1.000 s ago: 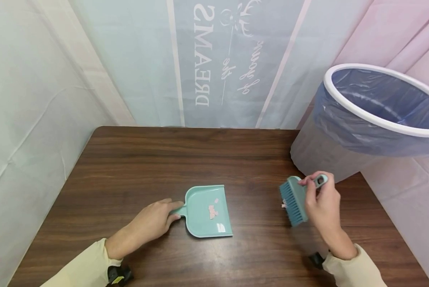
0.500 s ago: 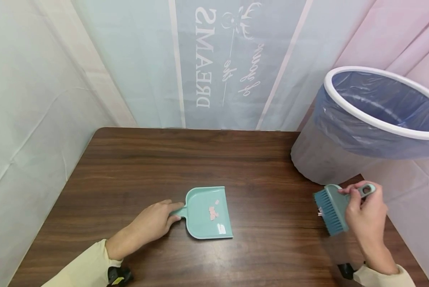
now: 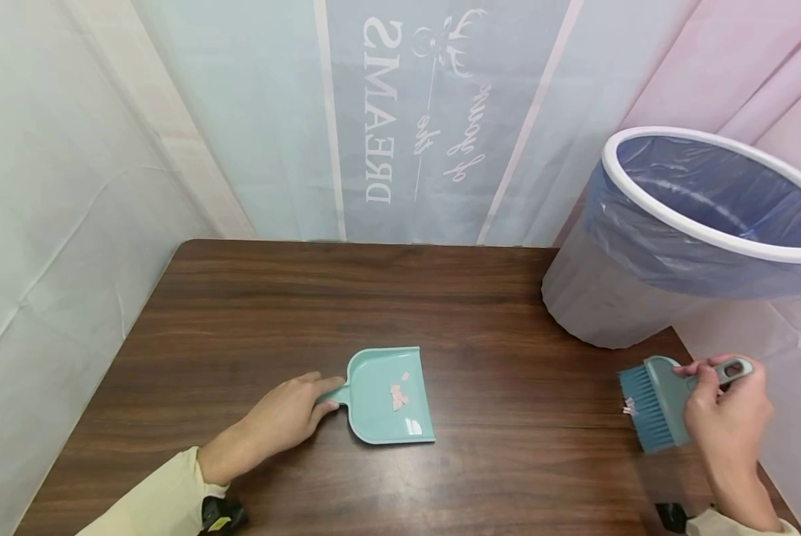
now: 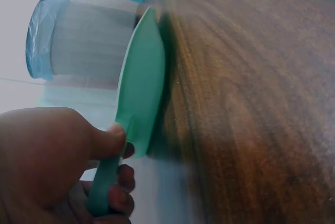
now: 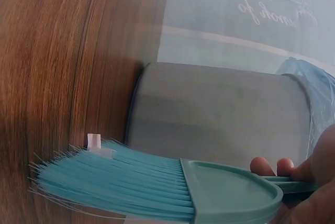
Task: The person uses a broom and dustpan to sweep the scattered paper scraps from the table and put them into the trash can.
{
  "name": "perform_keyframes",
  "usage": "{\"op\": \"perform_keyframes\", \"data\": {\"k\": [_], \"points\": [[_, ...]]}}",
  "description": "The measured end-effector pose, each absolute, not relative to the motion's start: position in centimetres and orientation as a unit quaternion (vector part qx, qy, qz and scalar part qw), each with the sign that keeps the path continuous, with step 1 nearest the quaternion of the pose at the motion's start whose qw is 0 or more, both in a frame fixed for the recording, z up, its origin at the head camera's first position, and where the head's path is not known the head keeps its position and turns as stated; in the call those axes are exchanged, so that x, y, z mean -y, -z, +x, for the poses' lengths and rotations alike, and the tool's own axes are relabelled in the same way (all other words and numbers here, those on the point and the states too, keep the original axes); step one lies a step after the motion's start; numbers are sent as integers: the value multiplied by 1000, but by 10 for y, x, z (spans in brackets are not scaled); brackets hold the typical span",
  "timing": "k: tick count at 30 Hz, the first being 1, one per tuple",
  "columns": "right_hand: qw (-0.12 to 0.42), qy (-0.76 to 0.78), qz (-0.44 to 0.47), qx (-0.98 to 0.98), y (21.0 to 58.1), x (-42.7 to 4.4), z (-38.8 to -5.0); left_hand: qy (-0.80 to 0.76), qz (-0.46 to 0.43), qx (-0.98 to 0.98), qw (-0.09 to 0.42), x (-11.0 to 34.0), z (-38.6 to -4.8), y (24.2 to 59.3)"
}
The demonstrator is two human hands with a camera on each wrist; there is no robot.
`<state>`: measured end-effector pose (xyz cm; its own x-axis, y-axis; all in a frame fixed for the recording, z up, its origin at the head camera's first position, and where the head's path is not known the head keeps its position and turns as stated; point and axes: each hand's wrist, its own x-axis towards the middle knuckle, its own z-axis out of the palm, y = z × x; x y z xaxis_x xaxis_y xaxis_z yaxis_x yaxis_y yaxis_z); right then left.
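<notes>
My left hand (image 3: 289,413) grips the handle of a teal dustpan (image 3: 380,420), which lies on the wooden table with its wide edge facing right. A few small pink paper scraps (image 3: 397,398) lie in the pan. Over at the table's right side, my right hand (image 3: 732,417) holds a teal hand brush (image 3: 675,402) by its handle, bristles pointing left. Another pale scrap (image 3: 630,407) sits at the bristle tips. Up close in the right wrist view, that paper piece (image 5: 94,141) touches the bristles (image 5: 115,182).
A grey trash bin (image 3: 595,298) with a white rim and blue liner bag stands at the table's back right. Printed fabric (image 3: 273,134) hangs behind the table (image 3: 293,298), and a pale sheet (image 3: 52,186) covers the left side.
My right hand has carried the brush to the right and nearer the table's right edge, with the scrap staying at its bristles. The left hand and dustpan stay in place.
</notes>
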<state>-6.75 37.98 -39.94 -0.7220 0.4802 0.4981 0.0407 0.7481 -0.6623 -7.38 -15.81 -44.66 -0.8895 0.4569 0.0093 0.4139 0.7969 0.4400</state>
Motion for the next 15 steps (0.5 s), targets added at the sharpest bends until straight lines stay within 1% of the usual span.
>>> {"op": "perform_keyframes", "data": {"k": [6,15], "points": [[340,-314,-153,873,399,-379,-68,-237,246,-939,46,159,-78,450],[342,-309,-154,874,399,-379,-68,-255,258,-931,24,157,-83,448]]}}
